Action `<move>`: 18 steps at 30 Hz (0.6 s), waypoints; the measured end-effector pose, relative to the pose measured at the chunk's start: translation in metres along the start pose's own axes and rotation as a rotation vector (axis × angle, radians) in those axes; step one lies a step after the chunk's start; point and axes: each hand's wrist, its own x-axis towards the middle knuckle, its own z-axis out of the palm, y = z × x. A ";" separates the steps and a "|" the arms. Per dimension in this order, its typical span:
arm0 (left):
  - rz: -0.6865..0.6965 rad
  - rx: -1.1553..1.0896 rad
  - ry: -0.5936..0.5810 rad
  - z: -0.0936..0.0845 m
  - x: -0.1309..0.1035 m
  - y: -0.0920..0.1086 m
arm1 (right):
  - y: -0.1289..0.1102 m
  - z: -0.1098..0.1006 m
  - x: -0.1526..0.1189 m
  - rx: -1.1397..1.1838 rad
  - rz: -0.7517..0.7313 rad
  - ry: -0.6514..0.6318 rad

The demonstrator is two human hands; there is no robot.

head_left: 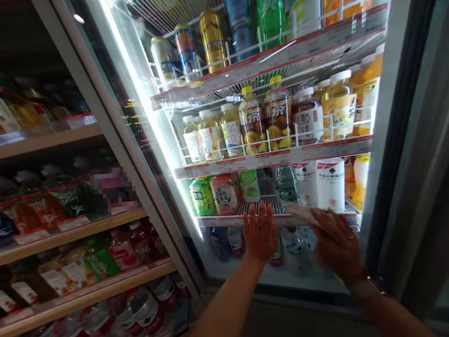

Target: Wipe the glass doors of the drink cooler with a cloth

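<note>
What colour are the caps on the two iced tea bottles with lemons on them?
Yellow caps, best seen in the head view.

A white wire cooler shelf (221,221) carries a clear plastic bottle with a dark green label (287,188). Left of that bottle stand green and pink printed packs (225,193), right of it white containers with black print (331,184). Above it, a second white wire shelf (274,158) holds yellow-capped brown tea bottles (252,118).

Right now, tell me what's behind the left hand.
Behind the left hand, a shelf's front rail shows on both sides; anything directly covered by the hand cannot be seen.
</note>
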 end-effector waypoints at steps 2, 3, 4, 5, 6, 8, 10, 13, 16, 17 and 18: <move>-0.009 0.005 -0.011 0.000 -0.001 0.001 | 0.009 -0.001 0.018 -0.082 0.152 0.141; -0.010 0.008 -0.016 0.000 -0.001 0.001 | 0.010 0.000 0.025 -0.112 0.217 0.195; -0.009 0.010 -0.021 0.000 -0.001 0.001 | 0.008 0.003 0.028 -0.135 0.261 0.230; -0.009 0.010 -0.027 0.000 -0.001 0.001 | 0.005 0.007 0.029 -0.151 0.270 0.236; -0.007 0.008 -0.029 0.000 -0.001 0.001 | -0.001 0.011 0.027 -0.159 0.254 0.219; -0.002 -0.003 -0.025 -0.001 0.000 0.000 | -0.016 0.019 0.015 -0.150 0.174 0.143; -0.002 -0.010 -0.010 -0.002 0.001 0.000 | -0.031 0.025 -0.003 -0.125 0.098 0.057; -0.004 -0.007 0.029 0.000 0.003 0.000 | -0.047 0.025 -0.030 -0.058 0.001 -0.075; -0.002 -0.014 0.060 0.003 0.004 0.000 | -0.047 0.016 -0.043 0.029 -0.141 -0.195; 0.000 -0.020 0.067 0.004 0.004 0.000 | -0.044 0.012 -0.043 0.051 -0.184 -0.222; 0.000 -0.026 0.070 0.004 0.004 0.000 | -0.040 0.009 -0.041 0.065 -0.217 -0.240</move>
